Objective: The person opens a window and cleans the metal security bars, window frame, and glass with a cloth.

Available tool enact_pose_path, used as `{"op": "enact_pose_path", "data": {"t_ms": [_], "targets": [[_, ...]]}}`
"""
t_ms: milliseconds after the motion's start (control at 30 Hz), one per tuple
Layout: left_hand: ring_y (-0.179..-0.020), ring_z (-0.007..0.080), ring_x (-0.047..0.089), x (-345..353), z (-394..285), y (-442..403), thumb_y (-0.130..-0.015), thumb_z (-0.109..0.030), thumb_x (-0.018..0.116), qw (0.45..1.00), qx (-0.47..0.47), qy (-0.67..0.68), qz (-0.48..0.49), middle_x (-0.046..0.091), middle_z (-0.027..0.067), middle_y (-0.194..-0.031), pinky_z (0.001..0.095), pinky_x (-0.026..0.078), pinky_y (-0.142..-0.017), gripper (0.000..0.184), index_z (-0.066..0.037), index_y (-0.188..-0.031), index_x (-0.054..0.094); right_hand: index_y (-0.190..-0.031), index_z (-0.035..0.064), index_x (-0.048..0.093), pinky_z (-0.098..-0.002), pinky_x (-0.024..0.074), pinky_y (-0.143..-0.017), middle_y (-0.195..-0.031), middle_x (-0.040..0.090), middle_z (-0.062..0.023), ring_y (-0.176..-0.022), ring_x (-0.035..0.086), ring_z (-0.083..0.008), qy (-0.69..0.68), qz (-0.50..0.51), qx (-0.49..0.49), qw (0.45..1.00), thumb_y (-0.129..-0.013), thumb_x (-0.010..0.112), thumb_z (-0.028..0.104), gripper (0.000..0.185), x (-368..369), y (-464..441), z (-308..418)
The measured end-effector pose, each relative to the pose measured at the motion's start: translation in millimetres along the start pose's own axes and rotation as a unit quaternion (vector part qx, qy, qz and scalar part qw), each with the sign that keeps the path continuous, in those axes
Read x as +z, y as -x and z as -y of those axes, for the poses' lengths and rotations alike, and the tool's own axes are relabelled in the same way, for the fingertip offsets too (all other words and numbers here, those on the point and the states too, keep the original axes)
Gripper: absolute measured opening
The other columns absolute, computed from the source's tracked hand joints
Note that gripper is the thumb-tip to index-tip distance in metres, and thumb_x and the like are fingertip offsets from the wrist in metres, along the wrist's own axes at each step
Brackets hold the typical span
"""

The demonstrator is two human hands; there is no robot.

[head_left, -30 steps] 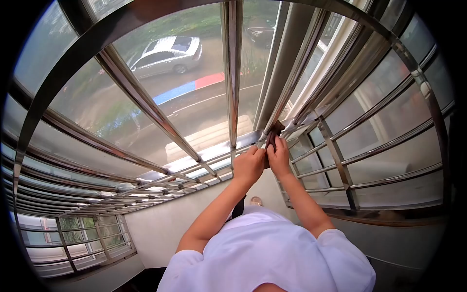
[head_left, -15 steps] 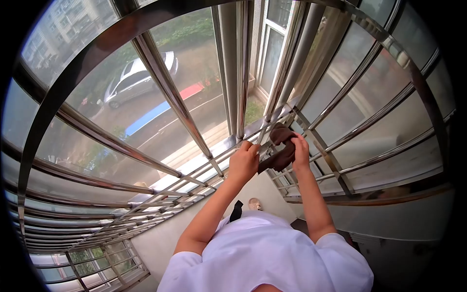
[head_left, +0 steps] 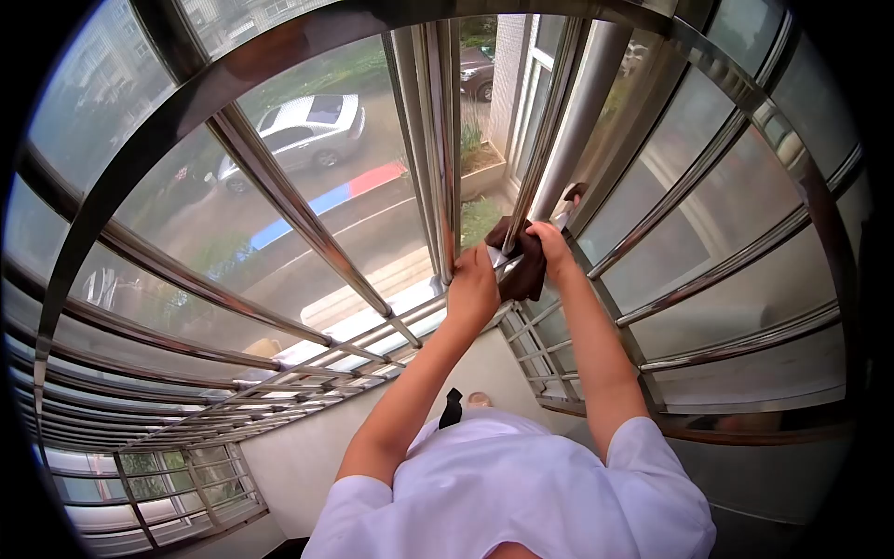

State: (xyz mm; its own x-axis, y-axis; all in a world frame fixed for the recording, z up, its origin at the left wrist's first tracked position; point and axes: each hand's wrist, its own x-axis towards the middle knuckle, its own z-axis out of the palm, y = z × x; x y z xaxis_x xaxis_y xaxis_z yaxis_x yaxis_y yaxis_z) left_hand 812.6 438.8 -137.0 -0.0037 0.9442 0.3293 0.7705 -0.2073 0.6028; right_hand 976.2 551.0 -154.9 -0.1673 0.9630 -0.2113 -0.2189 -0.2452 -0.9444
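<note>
With twelve o'clock straight ahead of the wearer, a pale car stands outside, around eleven, beyond the metal bars. Next along comes the left hand, its fingers bent beside the foot of an upright bar; from here I can't tell whether they close on that bar or touch anything else.

From that hand the brown cloth lies just beside it, towards two o'clock, bunched at the foot of a slanting bar, its longer way running roughly from eleven down to five. The right hand is the nearer one, right up against it, with the cloth towards its eight o'clock: thumb and fingers pinch the upper edge. Farther over, around two, runs the side grille.
</note>
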Motion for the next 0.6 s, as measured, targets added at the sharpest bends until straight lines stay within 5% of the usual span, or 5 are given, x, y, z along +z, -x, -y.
{"op": "enact_pose_path", "data": {"t_ms": [167,367,500,567,600], "targets": [[-0.11,0.0435,0.049,23.1,-7.0,-22.6,-0.076,0.004,0.052,0.997,-0.021,-0.034,-0.067,0.048,0.0288,-0.12,0.0456,0.044,-0.094,0.06,0.012,-0.133,0.033,-0.072,0.0064,0.06,-0.0253,0.0407,-0.06,-0.07,0.055,0.0014,-0.065,0.05,-0.0086,0.011,0.063,0.048,0.997,-0.082,0.052,0.015,0.016,-12.4,-18.3,-2.0],[-0.098,0.0405,0.053,47.2,5.8,-43.3,-0.081,-0.002,0.054,0.993,-0.046,-0.057,-0.088,0.055,0.0204,-0.102,0.0487,0.046,-0.083,0.016,-0.001,-0.097,0.051,-0.076,0.0063,0.06,-0.0246,0.0413,-0.061,-0.073,0.056,0.0011,-0.066,0.051,-0.0093,-0.042,0.08,0.101,0.991,-0.082,0.05,0.012,0.013,-15.5,-17.7,2.9],[-0.087,0.0386,0.058,35.3,-1.3,-32.0,-0.085,-0.005,0.053,0.981,-0.074,0.012,-0.178,0.057,0.0174,-0.091,0.0473,0.049,-0.074,0.018,-0.002,-0.103,0.051,-0.106,0.0018,0.062,-0.023,0.0475,-0.078,-0.092,0.064,-0.0019,-0.081,0.06,-0.0118,-0.047,0.132,0.047,0.989,-0.087,0.056,0.009,0.022,-9.6,6.7,0.4],[-0.083,0.0371,0.061,18.7,-12.1,-23.3,-0.084,-0.003,0.053,0.984,-0.019,-0.022,-0.175,0.058,0.0154,-0.089,0.0455,0.051,-0.067,0.022,-0.004,-0.105,0.051,-0.117,0.0016,0.057,-0.0236,0.0468,-0.085,-0.105,0.063,-0.0029,-0.091,0.06,-0.0119,0.058,0.09,-0.169,0.98,-0.086,0.06,0.006,0.031,-6.5,21.5,-6.3],[-0.078,0.0317,0.063,15.9,-8.1,-20.8,-0.081,-0.003,0.055,0.986,0.016,-0.097,-0.135,0.059,0.0124,-0.087,0.0401,0.053,-0.06,0.02,-0.006,-0.101,0.053,-0.111,0.0026,0.063,-0.026,0.0464,-0.086,-0.105,0.061,-0.0042,-0.094,0.058,-0.0145,0.093,0.039,-0.228,0.968,-0.083,0.062,0.002,0.028,-19.9,5.1,-36.6]]}}
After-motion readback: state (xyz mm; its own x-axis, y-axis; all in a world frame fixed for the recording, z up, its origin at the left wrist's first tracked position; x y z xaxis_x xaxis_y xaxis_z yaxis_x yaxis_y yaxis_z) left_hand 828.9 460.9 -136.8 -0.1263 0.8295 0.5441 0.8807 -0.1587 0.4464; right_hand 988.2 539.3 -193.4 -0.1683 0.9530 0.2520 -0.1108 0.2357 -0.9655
